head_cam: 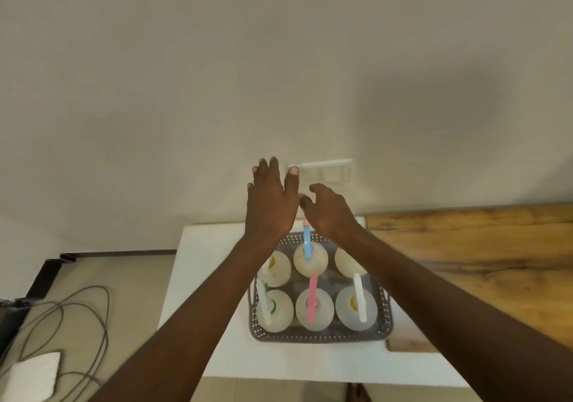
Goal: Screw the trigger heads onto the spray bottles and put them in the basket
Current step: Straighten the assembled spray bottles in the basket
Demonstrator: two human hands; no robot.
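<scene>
six capped bottles (314, 308) upright in grey basket (319, 337); hands empty

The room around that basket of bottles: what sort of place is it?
Probably a plain room in a home or small office: a bare painted wall with a switch plate, a small white table beside a wooden top, loose cables.

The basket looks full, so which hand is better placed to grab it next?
Neither clearly. The left hand and right hand are both empty, raised beyond the basket's far edge. Probably both, one per side.
</scene>
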